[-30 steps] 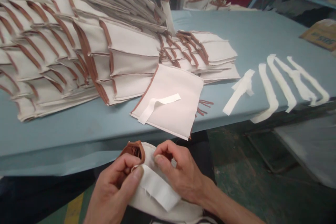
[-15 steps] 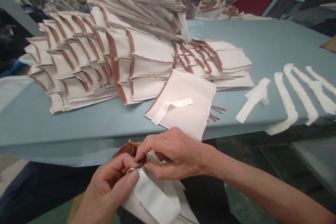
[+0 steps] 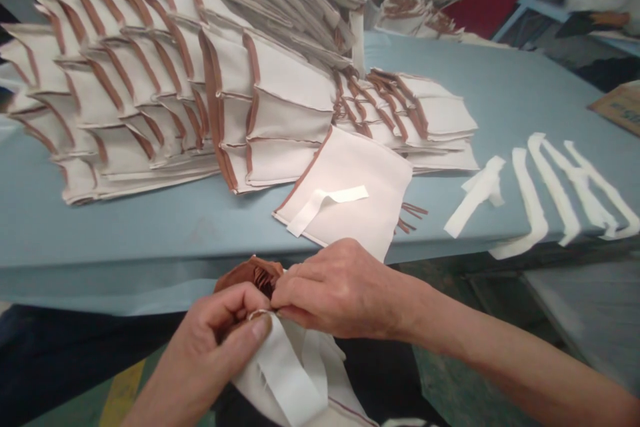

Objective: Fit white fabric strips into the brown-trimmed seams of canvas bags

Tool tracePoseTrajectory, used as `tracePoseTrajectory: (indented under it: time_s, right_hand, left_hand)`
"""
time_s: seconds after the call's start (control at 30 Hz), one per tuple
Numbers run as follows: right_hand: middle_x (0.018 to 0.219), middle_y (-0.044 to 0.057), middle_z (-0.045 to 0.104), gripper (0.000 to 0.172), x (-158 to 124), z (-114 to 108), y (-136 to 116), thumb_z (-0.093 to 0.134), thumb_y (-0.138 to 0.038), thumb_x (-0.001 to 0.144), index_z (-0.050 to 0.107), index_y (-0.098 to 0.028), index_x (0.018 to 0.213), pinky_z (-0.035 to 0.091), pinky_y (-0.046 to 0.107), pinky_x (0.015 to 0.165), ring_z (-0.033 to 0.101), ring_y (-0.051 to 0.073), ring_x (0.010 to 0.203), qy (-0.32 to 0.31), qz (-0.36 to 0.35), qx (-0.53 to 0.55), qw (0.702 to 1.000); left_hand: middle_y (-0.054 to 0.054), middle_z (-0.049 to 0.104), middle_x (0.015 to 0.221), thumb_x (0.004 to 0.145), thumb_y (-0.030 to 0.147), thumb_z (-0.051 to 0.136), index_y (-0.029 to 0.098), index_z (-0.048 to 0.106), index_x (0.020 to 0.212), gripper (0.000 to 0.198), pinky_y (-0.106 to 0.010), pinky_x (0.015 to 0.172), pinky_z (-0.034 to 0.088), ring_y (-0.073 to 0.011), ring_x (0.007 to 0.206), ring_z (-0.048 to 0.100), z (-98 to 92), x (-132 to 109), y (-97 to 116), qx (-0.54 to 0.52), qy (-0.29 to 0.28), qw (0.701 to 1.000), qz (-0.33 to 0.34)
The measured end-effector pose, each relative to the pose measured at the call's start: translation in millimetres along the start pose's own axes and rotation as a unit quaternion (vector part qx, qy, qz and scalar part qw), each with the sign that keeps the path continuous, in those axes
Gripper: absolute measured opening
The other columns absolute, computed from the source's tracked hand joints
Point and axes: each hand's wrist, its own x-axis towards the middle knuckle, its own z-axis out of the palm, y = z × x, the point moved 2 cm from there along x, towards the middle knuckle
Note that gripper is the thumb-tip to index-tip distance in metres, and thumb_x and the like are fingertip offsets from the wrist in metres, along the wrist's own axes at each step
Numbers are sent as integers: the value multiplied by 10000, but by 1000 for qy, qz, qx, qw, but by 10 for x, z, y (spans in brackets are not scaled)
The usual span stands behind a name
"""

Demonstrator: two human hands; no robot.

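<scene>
Watching from my distant screen, I see both hands close together at lower centre of the frame. The left hand [image 3: 210, 347] is closed and pinches the brown binding [image 3: 250, 277] of a cream canvas piece [image 3: 295, 373], held just below the counter [image 3: 200, 227] edge. The right hand [image 3: 340, 290] curls over the same edge, but I cannot tell if it grips. I judge the step in hand is working this binding; the next move calls for a steady pinch.

Your left hand [image 3: 210, 353] curls low, thumb pressed toward its bent fingers, while your right hand [image 3: 340, 290] arches over just beside it, fingers angled down, your right forearm [image 3: 505, 353] reaching in from the side.
</scene>
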Motion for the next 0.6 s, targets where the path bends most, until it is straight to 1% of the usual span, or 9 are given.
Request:
tracePoseTrajectory:
  time_s: [0.1,0.17,0.23,0.33,0.47,0.53,0.6]
  right_hand:
    - [693,-35,722,273,10,51,-24,518,-167,1021,671,-191,796,329,290,496,633,117,584,37,31,-5,999]
    - [649,-32,698,267,16,80,-44,522,-155,981,652,-190,750,312,293,485,610,121,548,62,55,-8,997]
    - [641,-29,692,244,16,100,-57,519,-144,944,633,-189,733,295,288,482,594,119,536,72,71,0,995]
    - [653,-39,695,164,0,110,-39,525,-149,883,619,-193,756,280,261,493,580,109,545,60,105,52,991]
    - [638,-61,684,88,-19,97,19,553,-172,813,619,-207,767,280,237,519,546,97,538,48,163,128,977]
    - [644,-57,691,75,-15,97,27,562,-176,808,618,-208,770,277,241,530,541,98,545,34,167,139,976]
    - [677,-42,715,68,-12,118,20,563,-173,814,613,-205,780,263,251,533,555,106,561,2,166,129,978]
  left_hand:
    - [68,421,596,784,480,742,202,520,648,381,-192,503,271,-97,556,335,-43,63,-80,22,-6,999,24]
    - [67,424,596,826,500,696,208,525,664,375,-192,488,278,-101,544,337,-69,118,-162,40,-28,998,44]
    - [71,412,594,857,512,662,214,527,677,373,-192,476,278,-103,533,325,-79,164,-229,53,-44,996,59]
    - [83,366,592,865,499,648,221,503,669,370,-191,469,260,-101,532,288,-57,186,-239,62,-42,995,72]
    - [87,355,589,840,484,642,225,486,650,357,-194,487,270,-103,541,290,7,163,-130,64,-29,995,69]
    - [84,369,579,817,472,628,228,491,635,334,-199,484,286,-105,531,310,31,175,-90,85,-23,993,75]
    - [78,385,571,787,448,603,233,488,607,303,-207,480,303,-110,522,336,50,212,-79,117,-3,989,95]
